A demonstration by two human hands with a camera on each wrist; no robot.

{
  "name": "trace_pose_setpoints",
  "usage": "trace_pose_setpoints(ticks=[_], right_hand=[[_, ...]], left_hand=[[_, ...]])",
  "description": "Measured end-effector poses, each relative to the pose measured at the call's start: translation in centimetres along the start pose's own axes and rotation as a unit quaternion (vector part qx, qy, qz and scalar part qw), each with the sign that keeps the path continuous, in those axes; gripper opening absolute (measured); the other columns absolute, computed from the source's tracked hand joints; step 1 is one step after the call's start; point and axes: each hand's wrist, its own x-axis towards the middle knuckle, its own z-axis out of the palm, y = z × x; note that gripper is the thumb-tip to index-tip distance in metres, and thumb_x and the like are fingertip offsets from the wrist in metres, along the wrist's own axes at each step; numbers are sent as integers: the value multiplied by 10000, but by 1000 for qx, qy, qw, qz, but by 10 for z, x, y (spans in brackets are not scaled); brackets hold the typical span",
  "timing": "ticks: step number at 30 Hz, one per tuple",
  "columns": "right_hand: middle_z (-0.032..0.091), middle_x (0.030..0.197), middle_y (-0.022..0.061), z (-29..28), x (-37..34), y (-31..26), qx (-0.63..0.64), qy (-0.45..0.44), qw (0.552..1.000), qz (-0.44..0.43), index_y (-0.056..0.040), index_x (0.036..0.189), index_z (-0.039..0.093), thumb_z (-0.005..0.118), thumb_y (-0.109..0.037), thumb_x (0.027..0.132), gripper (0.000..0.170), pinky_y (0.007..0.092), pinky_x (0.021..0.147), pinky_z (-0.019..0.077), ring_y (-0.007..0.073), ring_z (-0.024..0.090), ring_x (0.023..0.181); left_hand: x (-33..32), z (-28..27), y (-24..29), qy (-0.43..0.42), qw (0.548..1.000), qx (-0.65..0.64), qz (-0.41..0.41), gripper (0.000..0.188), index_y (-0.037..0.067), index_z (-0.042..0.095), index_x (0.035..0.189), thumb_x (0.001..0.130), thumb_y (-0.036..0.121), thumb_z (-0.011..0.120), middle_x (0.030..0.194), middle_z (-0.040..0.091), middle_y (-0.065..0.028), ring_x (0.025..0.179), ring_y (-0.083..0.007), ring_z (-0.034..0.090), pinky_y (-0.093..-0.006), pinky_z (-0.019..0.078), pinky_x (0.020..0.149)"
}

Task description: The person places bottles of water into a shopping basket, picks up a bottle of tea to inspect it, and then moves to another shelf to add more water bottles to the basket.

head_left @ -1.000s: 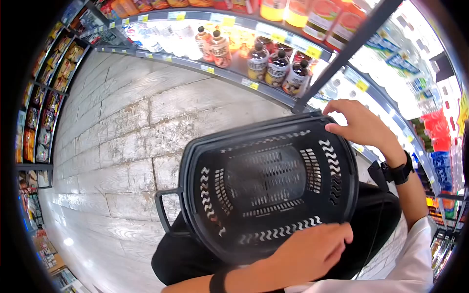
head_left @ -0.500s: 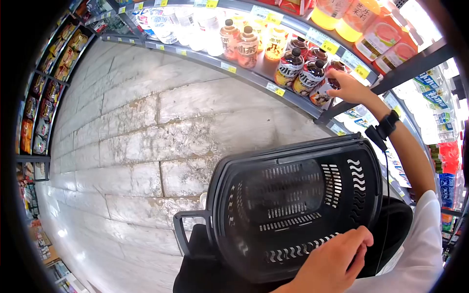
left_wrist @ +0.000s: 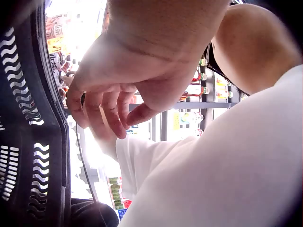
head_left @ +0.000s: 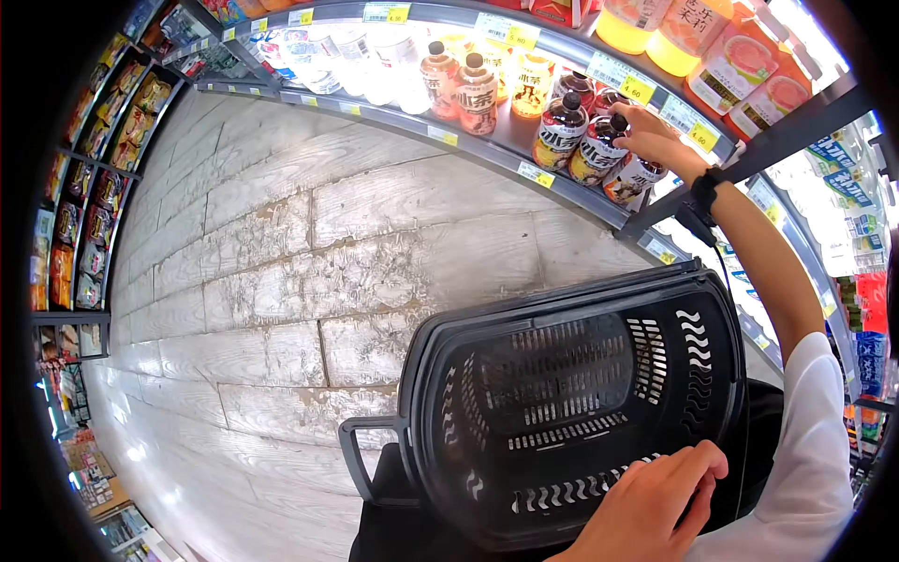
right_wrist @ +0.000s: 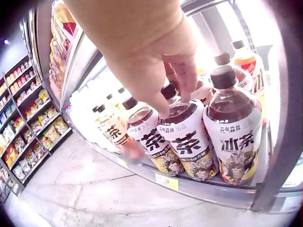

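Down at lower right, the left hand point(head_left: 655, 496) hangs loosely curled, holding nothing, by the near side of the black basket point(head_left: 562, 298). Farther off, upper right, the right hand point(head_left: 651, 140) pinches the middle front bottle point(right_wrist: 189, 137) near its cap, on the shelf point(head_left: 581, 197). I'd firm that grip, then draw it forward upright, sparing the close-set neighbouring bottles point(right_wrist: 234, 137) a knock.

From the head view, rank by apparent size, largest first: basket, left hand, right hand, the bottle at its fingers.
1. Basket
2. Left hand, helped by being nearer the camera
3. Right hand and bottle: too alike to rank
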Motion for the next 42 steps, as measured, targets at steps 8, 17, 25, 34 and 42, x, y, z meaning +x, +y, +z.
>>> trace_pose_setpoints(ticks=[8,17,25,34,42], right_hand=[[581,1099,185,7,-12,-10,-30,14,998,-57,-48,1079,513,697,-76,741,386,423,897,455,356,569,1063],[569,1031,142,-48,-57,-45,-42,10,987,-156,-66,1060,523,719,-53,745,371,438,840,474,350,583,991],[566,1056,174,-103,-159,-119,84,24,975,-203,-53,1130,519,682,-77,804,365,447,815,446,395,557,976],[621,987,108,-212,-234,-150,55,253,931,-257,-52,1102,584,712,-133,819,321,316,755,490,248,603,865],[595,943,62,-302,-287,-177,195,197,933,-228,32,1100,563,558,-231,980,289,236,731,496,92,574,840]], left_hand=[[-4,4,5,-15,1000,9,11,131,41,534,885,780,-23,582,693,570,-104,675,-298,584,-388,410,629],[-6,4,6,-46,998,-8,-34,99,51,537,892,806,25,579,758,605,-114,727,-295,604,-422,421,677],[3,-11,-5,0,998,45,34,159,12,581,969,819,-38,572,900,614,-112,863,-203,623,-299,485,794],[9,-42,10,138,972,157,112,319,64,565,1076,777,9,663,1181,561,-72,1102,-192,543,-343,440,905],[21,-39,23,81,954,175,231,972,-19,280,1423,646,107,850,1414,369,-189,1319,-265,380,-372,308,1098]])
